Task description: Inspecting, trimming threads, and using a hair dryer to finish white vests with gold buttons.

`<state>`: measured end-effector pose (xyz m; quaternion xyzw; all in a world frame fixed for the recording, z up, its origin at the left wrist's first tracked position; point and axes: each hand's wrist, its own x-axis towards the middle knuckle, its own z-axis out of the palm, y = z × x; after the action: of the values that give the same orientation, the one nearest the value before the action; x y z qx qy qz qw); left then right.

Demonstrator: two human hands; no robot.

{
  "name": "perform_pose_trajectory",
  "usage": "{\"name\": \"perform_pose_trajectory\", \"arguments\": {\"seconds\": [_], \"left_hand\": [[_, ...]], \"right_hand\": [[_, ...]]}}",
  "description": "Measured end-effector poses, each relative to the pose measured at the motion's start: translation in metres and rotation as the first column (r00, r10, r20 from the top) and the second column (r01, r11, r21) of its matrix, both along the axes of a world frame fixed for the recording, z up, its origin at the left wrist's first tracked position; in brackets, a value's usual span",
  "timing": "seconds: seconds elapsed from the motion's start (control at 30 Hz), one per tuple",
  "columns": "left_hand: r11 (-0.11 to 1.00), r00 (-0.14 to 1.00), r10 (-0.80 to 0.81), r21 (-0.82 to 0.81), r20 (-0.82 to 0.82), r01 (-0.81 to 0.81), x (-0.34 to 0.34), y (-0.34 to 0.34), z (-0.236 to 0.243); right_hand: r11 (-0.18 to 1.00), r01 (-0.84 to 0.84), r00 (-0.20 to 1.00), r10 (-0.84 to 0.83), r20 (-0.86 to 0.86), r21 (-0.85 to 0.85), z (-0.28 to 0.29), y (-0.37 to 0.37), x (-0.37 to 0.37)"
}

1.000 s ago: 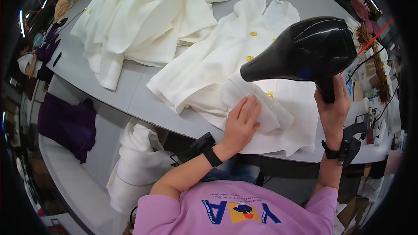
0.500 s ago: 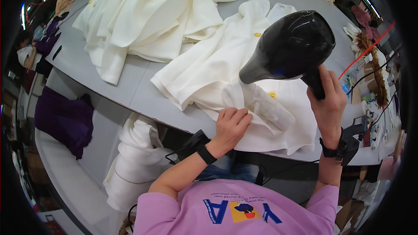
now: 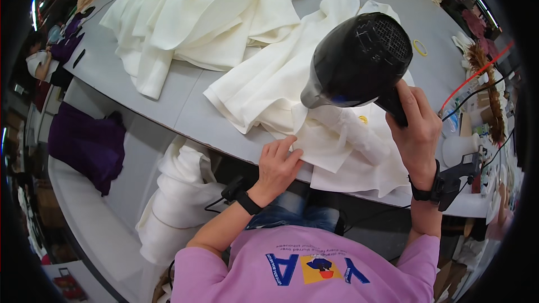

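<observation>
My right hand [image 3: 416, 129] is wrapped round the handle of a black hair dryer [image 3: 345, 64]. The dryer's nozzle points down and left, a little above a white garment [image 3: 255, 90] with gold buttons that lies on the table. At the garment's near edge, my left hand [image 3: 279, 167] pinches a fold of the white cloth between thumb and fingers. A thin, sheer lining-like piece [image 3: 368, 134] shows below the dryer, beside a gold button [image 3: 363, 119]. The dryer hides part of the garment behind it.
A heap of white garments [image 3: 208, 22] covers the far left of the grey table [image 3: 185, 106]. A yellow ring [image 3: 420, 47] lies right of the dryer. Below the near edge, white cloth [image 3: 179, 202] and purple cloth [image 3: 87, 146] hang. Cables run at the right; a person [image 3: 42, 59] sits far left.
My left hand has moved left and slightly nearer, drawing the cloth fold with it. The hair dryer has shifted a little left and turned, so its rear grille now shows.
</observation>
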<state>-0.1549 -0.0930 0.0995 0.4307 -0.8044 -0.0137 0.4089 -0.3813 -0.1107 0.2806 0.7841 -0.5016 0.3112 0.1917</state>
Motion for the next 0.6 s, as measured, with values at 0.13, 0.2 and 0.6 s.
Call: {"name": "perform_pose_trajectory", "arguments": {"seconds": [0.13,0.2,0.6], "left_hand": [[0.996,0.997,-0.046,-0.074,0.066,0.051,0.004,-0.003,-0.001],[0.994,0.985,-0.084,-0.051,0.152,0.092,0.009,-0.003,0.001],[0.986,0.992,-0.128,0.11,-0.003,0.128,-0.045,-0.029,0.025]], "right_hand": [[0.981,-0.102,0.995,0.098,0.033,0.167,0.002,-0.003,0.007],[0.989,-0.059,0.998,0.058,0.011,0.136,0.0,-0.002,0.011],[0.998,0.045,0.991,-0.041,0.125,-0.031,0.002,-0.003,-0.001]]}}
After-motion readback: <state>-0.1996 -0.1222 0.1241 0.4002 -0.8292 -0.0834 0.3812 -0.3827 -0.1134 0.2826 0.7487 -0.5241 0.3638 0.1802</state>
